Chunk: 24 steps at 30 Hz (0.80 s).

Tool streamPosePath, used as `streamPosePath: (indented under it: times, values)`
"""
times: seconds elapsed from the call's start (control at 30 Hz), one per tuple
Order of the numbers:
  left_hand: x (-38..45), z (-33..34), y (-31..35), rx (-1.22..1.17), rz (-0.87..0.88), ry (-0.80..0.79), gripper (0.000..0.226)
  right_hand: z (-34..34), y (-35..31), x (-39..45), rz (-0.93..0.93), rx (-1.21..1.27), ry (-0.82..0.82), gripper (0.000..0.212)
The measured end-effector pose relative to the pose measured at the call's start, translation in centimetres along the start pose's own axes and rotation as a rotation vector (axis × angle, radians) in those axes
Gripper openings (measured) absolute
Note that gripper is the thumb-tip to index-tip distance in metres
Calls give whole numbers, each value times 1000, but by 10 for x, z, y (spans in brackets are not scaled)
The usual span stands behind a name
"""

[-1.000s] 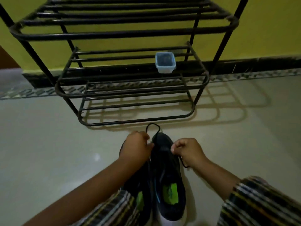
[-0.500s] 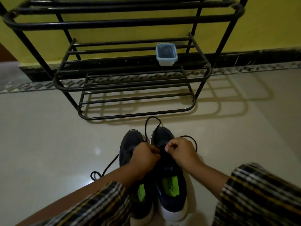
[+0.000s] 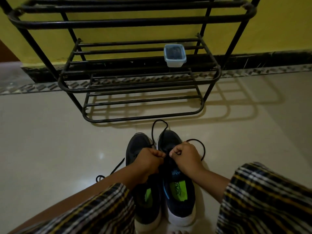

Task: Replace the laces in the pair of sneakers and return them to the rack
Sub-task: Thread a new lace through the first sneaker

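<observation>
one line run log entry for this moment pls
left hand: grips black lace | right hand: grips lace | right sneaker: being laced, on floor | rack: no sneakers

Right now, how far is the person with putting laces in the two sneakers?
Done: both sneakers stand side by side on the floor before the rack, with a black lace on the right sneaker. In hand: the left hand and right hand each pinch that lace above its tongue, apparently tying it. Left: the left sneaker has a lace end trailing loose, and neither shoe is on the rack yet.
</observation>
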<state>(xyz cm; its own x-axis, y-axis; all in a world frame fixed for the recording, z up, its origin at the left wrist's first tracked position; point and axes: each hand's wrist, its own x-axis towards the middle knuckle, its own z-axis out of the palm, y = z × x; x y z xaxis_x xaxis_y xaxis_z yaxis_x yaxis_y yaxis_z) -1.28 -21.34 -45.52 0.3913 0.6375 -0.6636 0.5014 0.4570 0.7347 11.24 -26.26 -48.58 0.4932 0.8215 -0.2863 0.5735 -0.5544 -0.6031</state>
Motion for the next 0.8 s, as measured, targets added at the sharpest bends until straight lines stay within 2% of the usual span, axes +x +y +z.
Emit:
streamPosePath:
  times: [0.23,0.43,0.57,0.67,0.73,0.8]
  values:
    - [4,0,-2,-22,-5,8,17,4,0,-5,-18,25,3,37]
    - [6,-1,-1,-68,-12,-9,14,7,0,-6,-16,58,65,47]
    - [11,1,-2,-86,-5,-14,17,5,-3,-8,34,149,42,33]
    - [18,6,-3,95,65,58,25,5,-5,-10,52,163,45,10]
    - [20,8,-1,213,98,77,28,3,-5,-12,50,163,47,6]
    - [19,8,1,286,110,81,28,2,-1,-17,-57,110,75,8]
